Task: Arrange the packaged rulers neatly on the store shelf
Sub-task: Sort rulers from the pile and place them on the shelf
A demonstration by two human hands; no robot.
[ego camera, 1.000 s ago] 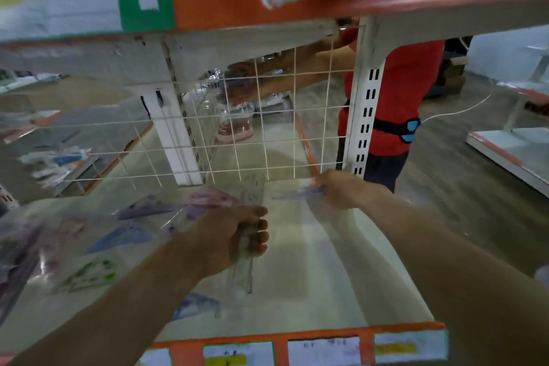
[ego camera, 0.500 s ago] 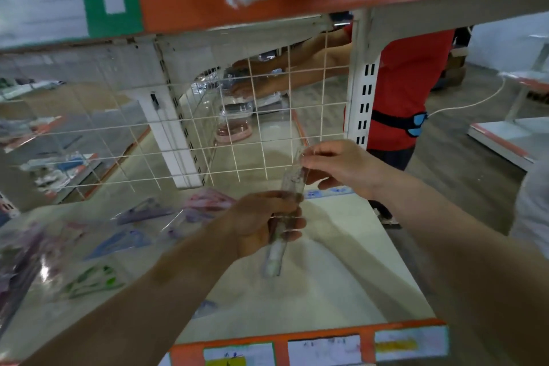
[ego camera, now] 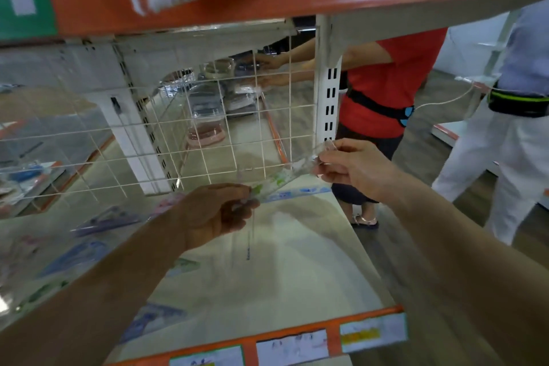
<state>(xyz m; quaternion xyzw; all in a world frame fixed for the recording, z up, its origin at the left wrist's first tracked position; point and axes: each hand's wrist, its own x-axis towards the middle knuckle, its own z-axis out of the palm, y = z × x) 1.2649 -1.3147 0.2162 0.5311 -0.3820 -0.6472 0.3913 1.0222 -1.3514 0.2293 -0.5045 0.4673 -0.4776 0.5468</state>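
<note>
1. A clear packaged ruler (ego camera: 282,177) with green and blue print is held in the air above the far right part of the shelf (ego camera: 282,282), just in front of the wire mesh back (ego camera: 208,140). It slants up from lower left to upper right and touches only our hands.
2. A second ago it stood nearly upright in our left hand alone, while our right hand was down at the far right edge of the shelf. Since then the right hand has come up and taken the top end, and the ruler has swung towards level, spanning the gap between both hands.
3. We judge that the ruler is being turned to lie flat, probably alongside the blue-printed ruler (ego camera: 297,192) lying on the shelf just below it, by the mesh.
4. Our left hand (ego camera: 217,212) grips the lower end, fingers curled round it. A thin clear strip (ego camera: 251,235) hangs down from the same grip; we cannot tell whether it is a second ruler.
5. Our right hand (ego camera: 353,166) pinches the upper end between thumb and fingertips, its forearm reaching in from the near right.
6. More packaged pieces (ego camera: 110,218) lie scattered on the left of the shelf, not yet in order.
7. Beyond the mesh, a person in a red shirt (ego camera: 395,77) reaches into the next shelf.
</note>
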